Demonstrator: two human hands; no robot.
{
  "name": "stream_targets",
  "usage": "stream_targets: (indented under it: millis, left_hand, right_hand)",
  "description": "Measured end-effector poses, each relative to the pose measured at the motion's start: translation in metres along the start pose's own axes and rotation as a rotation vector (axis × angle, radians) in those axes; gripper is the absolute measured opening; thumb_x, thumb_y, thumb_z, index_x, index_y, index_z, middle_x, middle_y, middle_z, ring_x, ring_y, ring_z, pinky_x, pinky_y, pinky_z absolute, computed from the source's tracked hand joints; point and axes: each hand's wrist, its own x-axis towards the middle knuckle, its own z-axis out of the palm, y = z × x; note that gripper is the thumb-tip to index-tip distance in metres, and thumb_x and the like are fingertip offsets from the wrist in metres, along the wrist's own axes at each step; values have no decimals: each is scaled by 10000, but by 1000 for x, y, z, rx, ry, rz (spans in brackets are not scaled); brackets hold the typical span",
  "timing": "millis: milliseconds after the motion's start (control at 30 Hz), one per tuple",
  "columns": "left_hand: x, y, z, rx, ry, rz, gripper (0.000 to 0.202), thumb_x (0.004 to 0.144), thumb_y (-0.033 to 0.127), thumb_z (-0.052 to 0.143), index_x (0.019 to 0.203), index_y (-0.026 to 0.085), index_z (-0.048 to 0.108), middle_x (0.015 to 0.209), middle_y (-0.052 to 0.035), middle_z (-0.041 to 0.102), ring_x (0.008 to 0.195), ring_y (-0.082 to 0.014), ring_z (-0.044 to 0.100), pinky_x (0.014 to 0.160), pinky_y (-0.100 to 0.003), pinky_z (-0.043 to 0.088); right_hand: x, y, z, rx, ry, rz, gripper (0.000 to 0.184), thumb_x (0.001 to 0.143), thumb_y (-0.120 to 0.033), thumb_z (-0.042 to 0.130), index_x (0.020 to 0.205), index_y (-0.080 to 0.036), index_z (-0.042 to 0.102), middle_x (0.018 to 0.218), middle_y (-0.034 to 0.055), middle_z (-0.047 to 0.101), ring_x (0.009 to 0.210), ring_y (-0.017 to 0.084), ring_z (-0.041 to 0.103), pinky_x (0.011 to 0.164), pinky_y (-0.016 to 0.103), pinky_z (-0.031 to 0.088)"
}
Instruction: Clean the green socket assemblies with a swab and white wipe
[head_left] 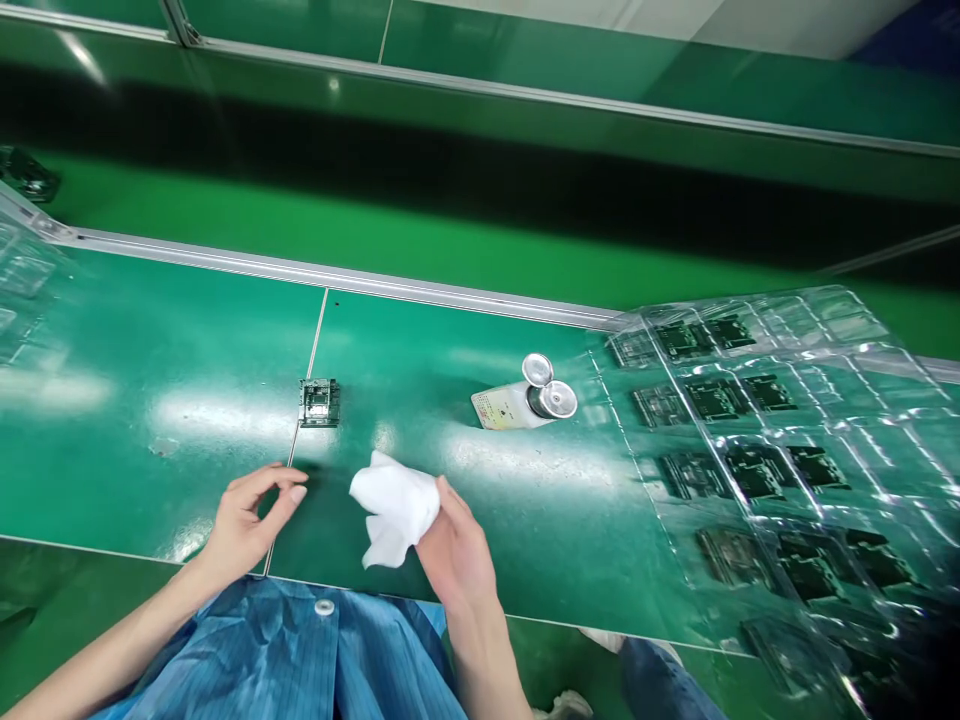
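Note:
My right hand (454,550) is closed on a crumpled white wipe (394,510) near the front edge of the green bench (150,350). My left hand (247,520) hovers just left of it, thumb and fingers curved toward each other with nothing visible between them. A small dark circuit module (319,402) lies on the bench a little beyond my left hand. A white bottle (517,403) with a metal pump dish top lies beyond the wipe to the right.
A clear plastic blister tray (840,400) holding several dark circuit boards covers the right side of the bench. Another clear tray (19,280) sits at the far left. A conveyor channel (450,240) runs behind the bench's metal rail.

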Motion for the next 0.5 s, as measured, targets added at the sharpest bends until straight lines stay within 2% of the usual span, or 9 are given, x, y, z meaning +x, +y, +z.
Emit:
stream_targets:
  millis: [67, 133, 200, 300, 367, 500]
  left_hand:
    - [7, -7, -12, 33, 128, 11, 151, 861, 326, 628, 910, 203, 701, 695, -16, 628, 687, -163, 594, 733, -287, 488]
    - [20, -11, -22, 58, 167, 16, 223, 834, 341, 661, 1013, 208, 682, 865, -52, 675, 854, -200, 631, 833, -320, 492]
    - [38, -12, -28, 71, 121, 9, 431, 775, 367, 725, 1166, 212, 630, 1131, -100, 662, 1083, -253, 607, 983, -382, 454]
    - [68, -12, -24, 76, -28, -47, 766, 694, 414, 785, 1365, 215, 474, 1426, -139, 487, 1343, -310, 433, 1140, -464, 321]
    - [83, -12, -17, 67, -109, -74, 850, 683, 432, 781, 1412, 212, 403, 1469, -144, 439, 1390, -315, 370, 1168, -486, 272]
    - [94, -14, -4, 38, -165, -70, 704, 696, 415, 764, 1314, 204, 501, 1351, -140, 555, 1293, -326, 486, 1133, -509, 324]
  right_hand:
    - [-4, -5, -9, 39, 79, -20, 337, 888, -560, 599, 859, -228, 650, 870, 47, 670, 711, 202, 602, 654, 331, 514]
    - [-9, -12, -16, 0, 150, -99, 329, 882, -550, 619, 843, -226, 659, 821, 46, 656, 675, 198, 585, 628, 331, 503]
    - [-10, -17, -17, -190, 229, -267, 347, 910, -536, 587, 806, -212, 650, 721, 29, 600, 621, 174, 533, 582, 296, 463]
    - [1, -13, -11, -621, 291, -496, 364, 970, -468, 502, 773, -189, 628, 705, 24, 559, 621, 157, 496, 562, 270, 407]
    - [12, -2, -7, -792, 252, -539, 352, 976, -412, 496, 739, -185, 623, 734, 33, 580, 643, 159, 512, 586, 277, 408]
    - [24, 21, -3, -877, 200, -585, 272, 948, -341, 535, 749, -198, 655, 802, 62, 633, 754, 201, 570, 711, 331, 443]
